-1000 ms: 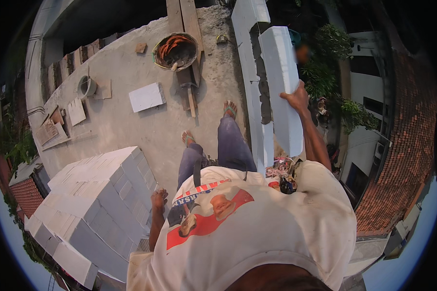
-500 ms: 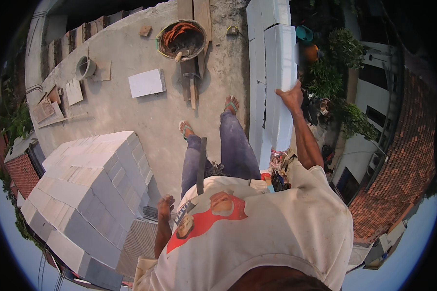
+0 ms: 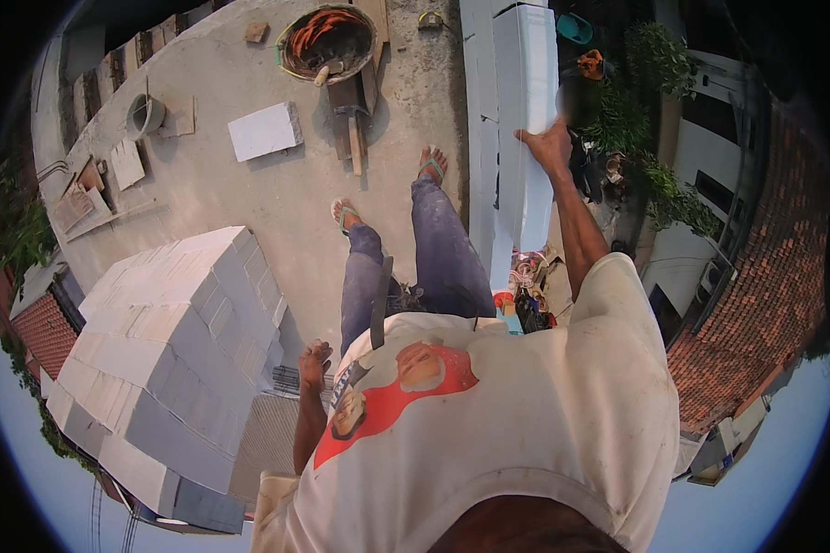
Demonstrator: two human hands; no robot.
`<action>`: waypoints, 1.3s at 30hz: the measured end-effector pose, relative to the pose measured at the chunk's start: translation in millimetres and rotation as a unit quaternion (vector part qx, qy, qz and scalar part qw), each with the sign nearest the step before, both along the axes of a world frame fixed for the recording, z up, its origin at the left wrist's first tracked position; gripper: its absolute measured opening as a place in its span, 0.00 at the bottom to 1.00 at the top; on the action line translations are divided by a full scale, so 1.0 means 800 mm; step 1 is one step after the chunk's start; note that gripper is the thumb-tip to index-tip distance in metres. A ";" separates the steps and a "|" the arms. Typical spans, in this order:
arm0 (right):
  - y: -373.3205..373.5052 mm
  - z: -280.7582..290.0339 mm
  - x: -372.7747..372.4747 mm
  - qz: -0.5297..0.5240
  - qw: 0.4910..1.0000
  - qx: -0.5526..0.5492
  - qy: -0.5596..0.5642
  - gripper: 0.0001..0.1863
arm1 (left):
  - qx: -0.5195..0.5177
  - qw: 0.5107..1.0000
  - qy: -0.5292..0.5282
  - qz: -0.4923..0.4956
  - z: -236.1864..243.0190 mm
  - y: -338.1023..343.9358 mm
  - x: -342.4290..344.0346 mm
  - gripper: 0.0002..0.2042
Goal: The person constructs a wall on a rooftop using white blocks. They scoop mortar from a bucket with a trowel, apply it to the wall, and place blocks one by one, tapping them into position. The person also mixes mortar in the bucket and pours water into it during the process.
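My right hand [image 3: 546,146] grips the outer side of a long white block [image 3: 524,78] lying along the low block wall [image 3: 480,111] at my right, its thumb across the block's face. My left hand [image 3: 314,364] hangs by my hip, fingers loosely bent and apart, holding nothing, near a large stack of white blocks [image 3: 171,350]. A single white block [image 3: 263,132] lies on the concrete floor ahead of my sandalled feet.
A bucket [image 3: 327,43] with orange contents and a handled tool sits by wooden planks [image 3: 371,18]. A grey pail [image 3: 145,118] and board scraps [image 3: 83,203] lie left; a tape measure [image 3: 430,20] ahead. Plants [image 3: 659,64] and tiled roofs [image 3: 747,304] show beyond the wall.
Since a second ago, the block in my right hand has moved inward onto the wall, covering the dark mortar patch. My left hand stays low by my side. The view has shifted slightly.
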State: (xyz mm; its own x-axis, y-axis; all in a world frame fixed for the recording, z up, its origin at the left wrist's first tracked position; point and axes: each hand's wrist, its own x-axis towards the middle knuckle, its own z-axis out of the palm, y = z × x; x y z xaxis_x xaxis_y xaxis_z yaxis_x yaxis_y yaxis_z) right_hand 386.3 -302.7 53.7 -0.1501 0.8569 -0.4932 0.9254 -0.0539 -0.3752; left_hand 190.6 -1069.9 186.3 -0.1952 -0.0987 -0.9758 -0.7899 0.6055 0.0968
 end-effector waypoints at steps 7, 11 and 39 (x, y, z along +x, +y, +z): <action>0.006 -0.014 0.010 -0.022 0.999 -0.019 -0.032 0.56 | -0.040 0.999 0.011 -0.030 0.010 0.046 -0.001 0.23; 0.004 -0.016 0.008 -0.022 0.999 -0.027 -0.030 0.57 | -0.049 0.998 0.019 -0.032 0.019 0.061 0.006 0.21; 0.002 -0.016 0.005 0.018 0.999 0.001 -0.028 0.56 | -0.043 0.996 0.045 -0.070 0.018 0.089 -0.017 0.21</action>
